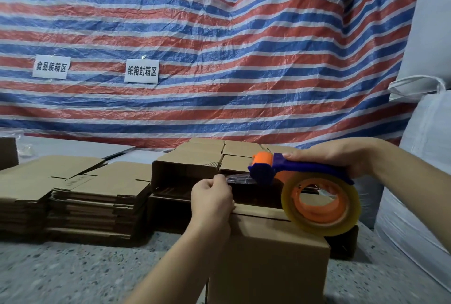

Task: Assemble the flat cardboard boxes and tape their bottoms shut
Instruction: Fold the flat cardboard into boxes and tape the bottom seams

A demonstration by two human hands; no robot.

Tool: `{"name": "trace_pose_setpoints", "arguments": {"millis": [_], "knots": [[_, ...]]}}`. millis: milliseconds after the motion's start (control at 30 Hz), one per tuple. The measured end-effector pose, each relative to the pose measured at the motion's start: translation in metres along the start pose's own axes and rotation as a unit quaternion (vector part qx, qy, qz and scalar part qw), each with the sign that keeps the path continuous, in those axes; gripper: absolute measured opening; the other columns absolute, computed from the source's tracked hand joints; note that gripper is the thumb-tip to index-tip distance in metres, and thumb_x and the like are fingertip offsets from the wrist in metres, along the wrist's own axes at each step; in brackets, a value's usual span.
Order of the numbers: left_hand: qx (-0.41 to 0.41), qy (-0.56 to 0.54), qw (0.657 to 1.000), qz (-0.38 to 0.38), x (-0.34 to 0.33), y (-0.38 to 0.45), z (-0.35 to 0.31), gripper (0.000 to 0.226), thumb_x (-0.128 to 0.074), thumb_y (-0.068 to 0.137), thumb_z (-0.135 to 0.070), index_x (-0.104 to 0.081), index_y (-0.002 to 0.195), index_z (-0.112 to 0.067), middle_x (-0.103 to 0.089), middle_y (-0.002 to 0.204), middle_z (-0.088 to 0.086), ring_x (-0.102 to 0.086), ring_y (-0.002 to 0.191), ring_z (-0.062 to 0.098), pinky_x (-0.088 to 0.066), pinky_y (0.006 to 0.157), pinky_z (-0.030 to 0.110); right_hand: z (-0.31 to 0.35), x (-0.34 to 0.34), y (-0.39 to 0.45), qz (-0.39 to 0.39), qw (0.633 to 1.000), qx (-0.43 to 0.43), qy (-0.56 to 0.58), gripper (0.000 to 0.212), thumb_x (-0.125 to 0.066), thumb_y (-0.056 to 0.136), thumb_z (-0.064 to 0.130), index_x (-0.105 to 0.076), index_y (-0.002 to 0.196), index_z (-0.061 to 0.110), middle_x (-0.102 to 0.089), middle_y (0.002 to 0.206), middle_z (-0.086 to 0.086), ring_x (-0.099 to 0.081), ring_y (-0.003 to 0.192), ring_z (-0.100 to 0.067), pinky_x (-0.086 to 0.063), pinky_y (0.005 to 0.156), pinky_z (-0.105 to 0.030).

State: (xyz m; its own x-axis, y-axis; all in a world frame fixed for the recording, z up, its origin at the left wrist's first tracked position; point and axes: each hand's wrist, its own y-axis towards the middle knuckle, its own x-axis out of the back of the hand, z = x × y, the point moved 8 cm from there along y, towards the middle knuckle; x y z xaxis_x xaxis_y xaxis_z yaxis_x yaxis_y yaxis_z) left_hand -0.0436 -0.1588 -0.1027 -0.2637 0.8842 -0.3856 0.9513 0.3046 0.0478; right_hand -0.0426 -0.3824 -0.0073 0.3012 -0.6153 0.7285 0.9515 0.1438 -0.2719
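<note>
An assembled cardboard box point(268, 259) stands in front of me, its closed flaps facing up. My right hand point(341, 157) grips the blue handle of a tape dispenser point(292, 169) held above the box's far edge. The dispenser has an orange top, and a roll of clear tape point(321, 203) on an orange hub hangs under it. My left hand point(211, 196) pinches the loose end of the tape strip point(240, 178), pulled out to the left of the dispenser, and rests at the box's top left edge.
Stacks of flat cardboard boxes point(80, 196) lie to the left on the speckled floor point(73, 274). Assembled boxes point(195, 164) are piled behind. A striped tarp point(219, 59) with two paper signs hangs at the back. White bulk bags point(424, 181) stand at the right.
</note>
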Motion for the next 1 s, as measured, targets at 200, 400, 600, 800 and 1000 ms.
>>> {"name": "trace_pose_setpoints", "arguments": {"millis": [200, 400, 600, 800, 1000], "knots": [[0.044, -0.137, 0.989, -0.032, 0.013, 0.002, 0.004, 0.026, -0.045, 0.101, -0.013, -0.052, 0.078, -0.003, -0.048, 0.073, 0.008, -0.056, 0.062, 0.015, -0.059, 0.082, 0.042, -0.003, 0.007, -0.001, -0.025, 0.997, -0.036, -0.056, 0.091, -0.070, 0.050, 0.077, -0.067, 0.115, 0.013, -0.078, 0.096, -0.008, -0.072, 0.072, -0.015, -0.056, 0.064, -0.027], [-0.072, 0.112, 0.990, 0.038, 0.046, 0.016, -0.016, 0.030, -0.063, 0.093, -0.031, -0.065, 0.071, -0.011, -0.059, 0.052, -0.006, -0.057, 0.050, 0.005, -0.050, 0.051, 0.024, 0.004, 0.000, 0.005, -0.023, 0.995, -0.048, -0.080, 0.088, -0.070, 0.052, 0.077, -0.064, 0.114, 0.016, -0.079, 0.090, -0.006, -0.073, 0.069, -0.014, -0.056, 0.060, -0.024], [-0.056, 0.173, 0.983, 0.038, 0.070, 0.021, 0.004, 0.031, -0.072, 0.087, -0.035, -0.072, 0.075, -0.007, -0.053, 0.045, -0.008, -0.049, 0.045, 0.007, -0.042, 0.046, 0.023, 0.021, -0.008, 0.012, -0.028, 0.987, -0.064, -0.147, 0.083, -0.071, 0.055, 0.077, -0.064, 0.113, 0.017, -0.079, 0.091, -0.005, -0.075, 0.077, -0.016, -0.057, 0.066, -0.026], [-0.023, 0.192, 0.981, 0.032, 0.076, 0.025, 0.021, 0.032, -0.072, 0.088, -0.036, -0.071, 0.074, -0.007, -0.054, 0.052, -0.005, -0.051, 0.054, 0.012, -0.043, 0.048, 0.024, 0.027, -0.014, 0.015, -0.017, 0.984, -0.070, -0.165, 0.072, -0.068, 0.064, 0.073, -0.063, 0.111, 0.018, -0.078, 0.085, -0.002, -0.073, 0.068, -0.012, -0.056, 0.062, -0.024], [0.001, 0.185, 0.982, 0.046, 0.077, 0.028, 0.033, 0.030, -0.069, 0.089, -0.036, -0.072, 0.076, -0.009, -0.050, 0.065, 0.003, -0.047, 0.059, 0.016, -0.043, 0.051, 0.026, 0.027, -0.014, 0.016, -0.016, 0.986, -0.063, -0.152, 0.064, -0.067, 0.074, 0.069, -0.064, 0.112, 0.017, -0.078, 0.084, -0.001, -0.073, 0.067, -0.011, -0.056, 0.060, -0.023]]}}
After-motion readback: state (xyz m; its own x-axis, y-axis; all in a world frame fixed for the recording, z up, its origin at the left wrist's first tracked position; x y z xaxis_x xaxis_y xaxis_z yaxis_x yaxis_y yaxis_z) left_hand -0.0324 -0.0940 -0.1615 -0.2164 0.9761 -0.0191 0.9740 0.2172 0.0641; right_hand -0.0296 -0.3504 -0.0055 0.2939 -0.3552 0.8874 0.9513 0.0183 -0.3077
